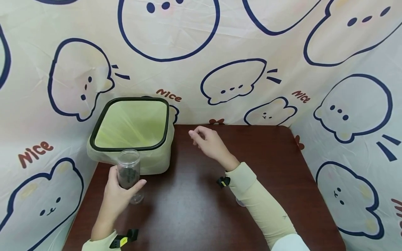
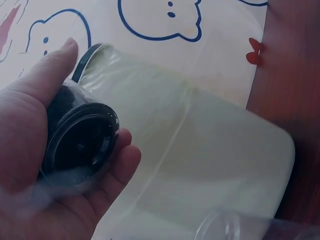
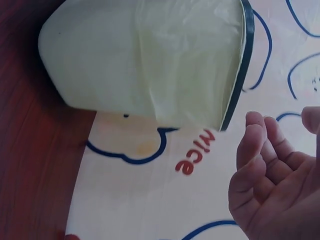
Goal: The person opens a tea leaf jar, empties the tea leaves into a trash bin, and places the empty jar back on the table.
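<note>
In the head view my left hand (image 1: pixel 117 195) grips a clear cylindrical jar (image 1: pixel 129 171) upright, right at the front side of a bin. Dark matter shows in the lower part of the jar, and its top looks uncovered. The left wrist view shows the jar's dark round end (image 2: pixel 82 142) between thumb and fingers. The bin (image 1: pixel 157 163) has a pale green liner (image 1: pixel 135 122) and a black rim (image 1: pixel 166 125). To the right of it, my right hand (image 1: pixel 209 142) hovers over the table with loosely curled fingers and nothing in them.
A clear, jar-like object (image 1: pixel 137 198) stands on the brown table (image 1: pixel 194 209) beside my left thumb. Another small clear object (image 1: pixel 240 202) is mostly hidden by my right forearm. Patterned cloth (image 1: pixel 188 76) hangs behind and at both sides of the table.
</note>
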`<control>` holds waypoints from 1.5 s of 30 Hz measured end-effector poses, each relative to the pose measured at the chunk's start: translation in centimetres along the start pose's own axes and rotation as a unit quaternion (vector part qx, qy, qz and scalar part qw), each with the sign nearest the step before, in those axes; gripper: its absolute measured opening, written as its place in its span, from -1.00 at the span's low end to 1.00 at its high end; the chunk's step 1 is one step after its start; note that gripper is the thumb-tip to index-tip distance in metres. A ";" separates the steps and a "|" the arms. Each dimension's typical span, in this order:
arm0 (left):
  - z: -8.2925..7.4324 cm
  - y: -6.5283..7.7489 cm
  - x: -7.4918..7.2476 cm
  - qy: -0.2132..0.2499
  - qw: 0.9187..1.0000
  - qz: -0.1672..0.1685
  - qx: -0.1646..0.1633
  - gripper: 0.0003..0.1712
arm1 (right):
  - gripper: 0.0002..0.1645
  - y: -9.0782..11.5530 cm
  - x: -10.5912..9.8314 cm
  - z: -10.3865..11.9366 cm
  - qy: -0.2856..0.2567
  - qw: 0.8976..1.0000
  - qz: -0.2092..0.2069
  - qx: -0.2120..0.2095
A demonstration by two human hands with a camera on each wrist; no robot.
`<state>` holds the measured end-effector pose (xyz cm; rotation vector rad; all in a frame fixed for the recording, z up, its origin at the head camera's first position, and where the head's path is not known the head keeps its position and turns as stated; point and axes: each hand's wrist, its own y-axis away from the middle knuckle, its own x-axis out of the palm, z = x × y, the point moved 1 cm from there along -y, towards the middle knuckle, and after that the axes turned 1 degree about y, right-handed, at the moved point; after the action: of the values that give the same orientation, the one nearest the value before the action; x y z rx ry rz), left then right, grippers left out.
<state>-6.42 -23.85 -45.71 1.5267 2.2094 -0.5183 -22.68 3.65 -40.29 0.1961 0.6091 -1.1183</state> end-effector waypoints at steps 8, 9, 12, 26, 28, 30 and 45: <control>0.1 -0.1 -1.4 -0.012 1.000 -0.007 0.014 -0.05 | -0.52 -0.8 2.2 1.0 0.038 0.999 0.020 -0.016; 0.1 -0.1 -1.5 -0.014 1.000 -0.007 0.016 -0.06 | -0.51 -0.9 2.5 1.1 0.045 0.999 0.023 -0.020; 0.2 -0.1 -2.0 -0.012 1.000 -0.012 0.021 -0.11 | -0.55 -0.9 3.4 1.4 0.060 0.998 0.028 -0.021; 0.8 0.0 -3.1 -0.021 0.999 -0.042 0.021 -0.27 | -0.43 -2.6 6.2 3.1 0.053 0.997 0.036 0.034; 1.0 0.1 -3.2 -0.014 0.999 -0.046 0.025 -0.31 | -0.43 -2.9 6.5 3.2 0.059 0.996 0.046 0.041; 1.1 0.1 -3.2 -0.012 0.998 -0.050 0.025 -0.34 | -0.43 -3.0 6.8 3.3 0.065 0.995 0.055 0.046; 1.5 -0.7 -4.7 -0.031 0.996 -0.086 0.019 -0.36 | -0.50 -3.2 7.9 3.2 -0.060 0.993 0.082 0.063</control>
<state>-5.38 -28.56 -44.48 1.3265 2.3081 -0.6552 -21.98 -5.35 -41.50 0.2806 0.4088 -1.0022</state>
